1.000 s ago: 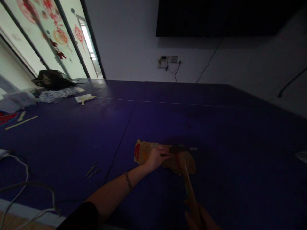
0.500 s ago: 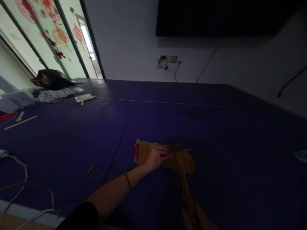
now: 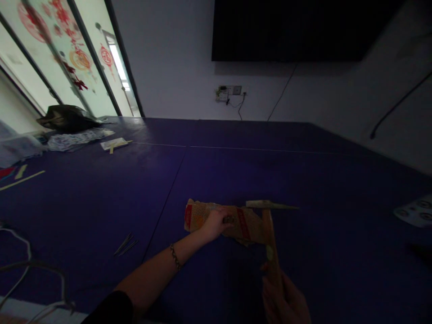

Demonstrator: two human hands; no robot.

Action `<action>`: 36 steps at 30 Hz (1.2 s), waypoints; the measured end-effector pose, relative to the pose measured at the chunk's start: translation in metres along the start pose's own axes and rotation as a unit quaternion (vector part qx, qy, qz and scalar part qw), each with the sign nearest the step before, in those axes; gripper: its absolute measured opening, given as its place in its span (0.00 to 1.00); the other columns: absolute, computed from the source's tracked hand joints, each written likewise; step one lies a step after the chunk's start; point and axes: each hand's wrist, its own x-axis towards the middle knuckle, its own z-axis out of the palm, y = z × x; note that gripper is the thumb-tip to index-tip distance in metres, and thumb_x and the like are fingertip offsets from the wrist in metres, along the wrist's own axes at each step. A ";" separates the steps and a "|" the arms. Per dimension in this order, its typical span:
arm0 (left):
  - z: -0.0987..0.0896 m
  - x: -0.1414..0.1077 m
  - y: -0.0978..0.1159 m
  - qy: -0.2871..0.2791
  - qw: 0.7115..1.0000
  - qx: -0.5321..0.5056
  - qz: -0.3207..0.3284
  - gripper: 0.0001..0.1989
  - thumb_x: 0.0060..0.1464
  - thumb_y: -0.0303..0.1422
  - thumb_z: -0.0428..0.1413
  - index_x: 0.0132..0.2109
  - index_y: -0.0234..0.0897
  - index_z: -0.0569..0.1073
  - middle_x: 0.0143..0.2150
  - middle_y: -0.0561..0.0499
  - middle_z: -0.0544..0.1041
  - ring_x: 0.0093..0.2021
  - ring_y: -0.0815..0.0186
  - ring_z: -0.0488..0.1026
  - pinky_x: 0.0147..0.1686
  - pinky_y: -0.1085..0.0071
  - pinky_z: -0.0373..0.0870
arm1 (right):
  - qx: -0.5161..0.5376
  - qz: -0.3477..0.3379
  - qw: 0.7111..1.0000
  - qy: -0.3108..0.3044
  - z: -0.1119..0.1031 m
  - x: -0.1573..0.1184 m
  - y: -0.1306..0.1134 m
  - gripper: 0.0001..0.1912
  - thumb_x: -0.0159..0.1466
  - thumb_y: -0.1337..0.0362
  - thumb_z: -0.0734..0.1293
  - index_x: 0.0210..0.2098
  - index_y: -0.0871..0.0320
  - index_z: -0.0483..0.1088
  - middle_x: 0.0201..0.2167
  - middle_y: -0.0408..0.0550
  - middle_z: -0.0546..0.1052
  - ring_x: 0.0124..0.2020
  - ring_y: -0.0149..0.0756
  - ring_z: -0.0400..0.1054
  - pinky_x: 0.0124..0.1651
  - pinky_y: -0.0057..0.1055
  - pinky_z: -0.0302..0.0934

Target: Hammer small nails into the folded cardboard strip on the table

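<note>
A flattened piece of printed brown cardboard [image 3: 246,222] lies on the purple tabletop [image 3: 135,198]. My left hand [image 3: 218,222] rests on its middle, fingers curled around something small and dark that I cannot make out. In my right hand [image 3: 283,294], at the lower right, is the wooden handle of a hammer [image 3: 272,243]. The hammer's metal head, long and pointed on its right side, is over the cardboard's right end and reaches past it. Several thin metal rods [image 3: 126,245] lie to the left of my left forearm.
White and grey cables [image 3: 29,252] run along the near left edge. A black bag [image 3: 67,118], plastic packs [image 3: 76,138] and pale strips [image 3: 23,180] lie at the left. A pale object with round marks [image 3: 416,211] is at the far right. A dark screen [image 3: 297,29] hangs on the wall.
The hammer has moved right and is less blurred, uncovering a red stripe on the cardboard. My right hand has risen further into view. The camera view has shifted slightly.
</note>
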 end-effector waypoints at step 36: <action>-0.093 -0.228 -0.046 0.209 0.876 0.433 -0.044 0.18 0.57 0.34 0.40 0.43 0.35 0.73 0.47 0.44 0.74 0.49 0.60 0.69 0.47 0.64 0.70 | 0.101 0.004 0.991 -0.084 -0.003 0.029 0.009 0.23 0.45 0.52 0.71 0.33 0.57 0.61 0.10 0.28 0.57 0.07 0.17 0.46 0.07 0.16 0.45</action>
